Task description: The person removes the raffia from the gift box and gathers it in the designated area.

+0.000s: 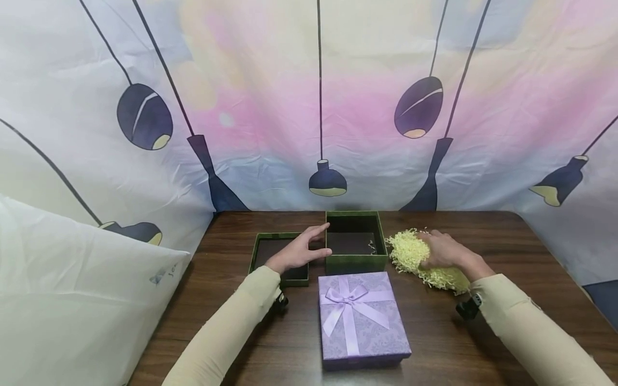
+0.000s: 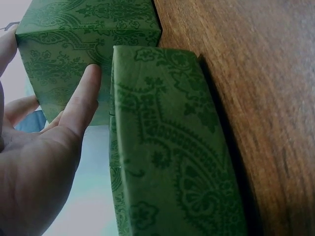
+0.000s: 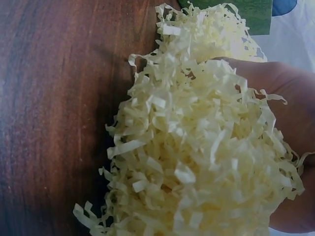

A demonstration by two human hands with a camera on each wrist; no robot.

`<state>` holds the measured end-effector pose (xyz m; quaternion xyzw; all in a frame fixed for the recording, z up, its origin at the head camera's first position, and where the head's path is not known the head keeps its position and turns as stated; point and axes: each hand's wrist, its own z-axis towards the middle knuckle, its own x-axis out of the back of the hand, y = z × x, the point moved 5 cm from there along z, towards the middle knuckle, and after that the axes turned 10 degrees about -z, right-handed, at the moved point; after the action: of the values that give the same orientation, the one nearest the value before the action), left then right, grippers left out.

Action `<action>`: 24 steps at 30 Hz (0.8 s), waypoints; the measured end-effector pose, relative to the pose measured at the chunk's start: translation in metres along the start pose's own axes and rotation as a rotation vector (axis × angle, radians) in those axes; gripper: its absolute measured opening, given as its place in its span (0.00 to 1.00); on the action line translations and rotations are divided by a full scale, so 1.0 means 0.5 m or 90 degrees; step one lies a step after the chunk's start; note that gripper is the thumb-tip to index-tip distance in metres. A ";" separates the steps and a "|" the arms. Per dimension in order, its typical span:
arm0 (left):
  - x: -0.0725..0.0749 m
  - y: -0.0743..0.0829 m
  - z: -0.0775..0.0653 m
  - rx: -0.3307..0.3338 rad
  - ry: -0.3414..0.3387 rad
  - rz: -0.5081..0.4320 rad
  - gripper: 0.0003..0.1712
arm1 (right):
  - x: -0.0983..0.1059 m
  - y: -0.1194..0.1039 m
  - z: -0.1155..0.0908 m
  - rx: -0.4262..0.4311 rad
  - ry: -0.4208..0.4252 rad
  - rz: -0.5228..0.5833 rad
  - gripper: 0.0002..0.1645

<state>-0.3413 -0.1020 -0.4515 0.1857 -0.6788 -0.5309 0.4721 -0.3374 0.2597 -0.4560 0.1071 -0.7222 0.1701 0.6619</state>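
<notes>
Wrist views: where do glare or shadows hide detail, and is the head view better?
Left wrist: backdrop bleached pale, dark shadow beside the lid; right wrist: table dim, darker beside the shredded paper; head: more evenly lit, though inside the green box is dark.

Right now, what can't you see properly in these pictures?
Inside of the purple box: its lid covers it, head view.
Right hand: yellow shreds hide its fingertips, right wrist view.
Shallow green tray: the left hand hides part of its inside, head view.
Writing on the white cloth: too small to read, head view.
</notes>
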 end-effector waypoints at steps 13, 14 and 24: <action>0.002 -0.003 0.000 0.012 -0.001 -0.011 0.46 | 0.009 0.002 -0.015 0.028 0.020 0.025 0.60; 0.002 -0.003 -0.001 0.011 -0.001 -0.013 0.46 | 0.012 0.000 -0.017 0.030 0.021 0.027 0.59; 0.004 0.003 -0.013 0.011 0.004 -0.013 0.47 | 0.020 -0.001 -0.031 0.030 0.031 0.032 0.59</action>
<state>-0.3366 -0.1065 -0.4492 0.1987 -0.6800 -0.5291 0.4671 -0.3241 0.2658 -0.4448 0.1004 -0.7040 0.2063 0.6721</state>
